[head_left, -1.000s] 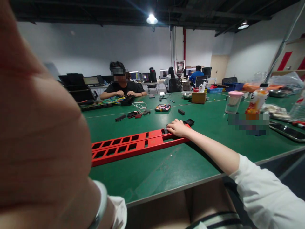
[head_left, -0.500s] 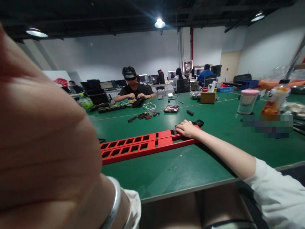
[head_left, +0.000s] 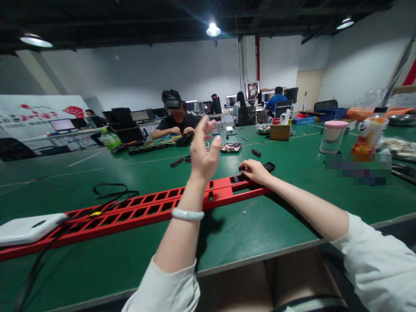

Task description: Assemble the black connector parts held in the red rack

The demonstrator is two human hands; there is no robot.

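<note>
Head view: the left hand (head_left: 203, 151) is hovering raised above the tabletop (head_left: 253, 225), fingers spread, holding nothing. The right hand (head_left: 256, 171) is lying palm-down, fingers curled, on the far end of one long red slotted rail (head_left: 146, 210), apparently steadying it; whether it is gripping is unclear. The rail is running along the near edge. One white box (head_left: 27, 227) is sitting on its left end, beside one black cable (head_left: 110, 190).

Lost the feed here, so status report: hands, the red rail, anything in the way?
Left hand raised, open, empty. Right hand resting on red rail at its far end. White device and black cable at the rail's left end.
</note>
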